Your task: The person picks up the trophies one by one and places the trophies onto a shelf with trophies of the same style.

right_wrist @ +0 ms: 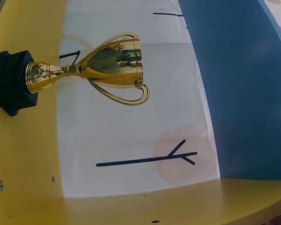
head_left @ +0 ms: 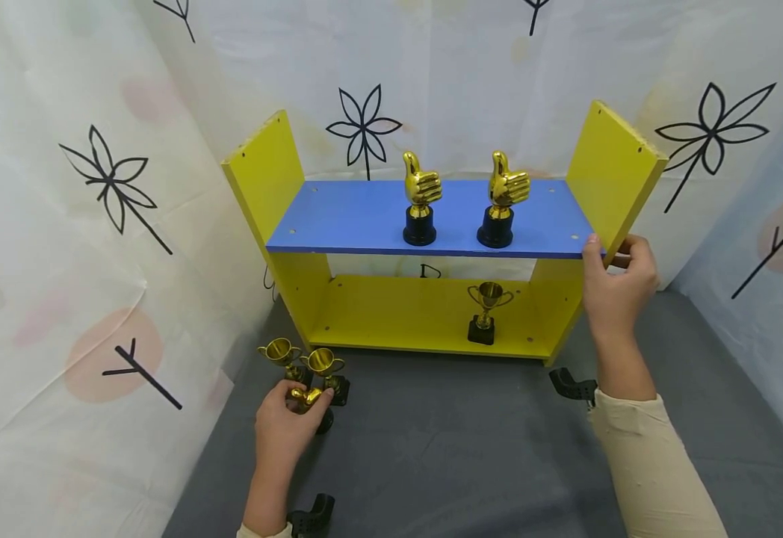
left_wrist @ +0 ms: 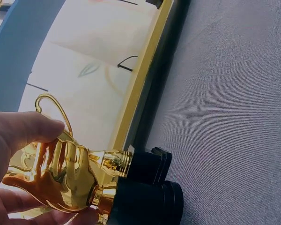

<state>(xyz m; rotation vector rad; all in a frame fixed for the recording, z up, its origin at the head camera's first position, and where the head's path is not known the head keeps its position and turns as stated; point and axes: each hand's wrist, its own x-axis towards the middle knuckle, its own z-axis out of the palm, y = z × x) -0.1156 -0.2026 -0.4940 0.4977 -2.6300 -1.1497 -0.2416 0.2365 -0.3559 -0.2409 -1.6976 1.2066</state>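
Grey table [head_left: 445,433], three cups [head_left: 490,296], three thumb trophies [left_wrist: 70,176]: left grip [head_left: 284,426] holds one, right grip [head_left: 615,291] one shelf [head_left: 398,314].

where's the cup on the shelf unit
In the head view, the cup stands right of centre on the yellow bottom shelf, below the right-hand thumbs-up trophy.

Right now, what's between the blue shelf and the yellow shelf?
A gold two-handled trophy cup, standing on the yellow shelf; the head view shows it.

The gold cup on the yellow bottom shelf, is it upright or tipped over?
Upright: in the head view the gold cup stands on its black base on the bottom shelf, its mouth facing up.
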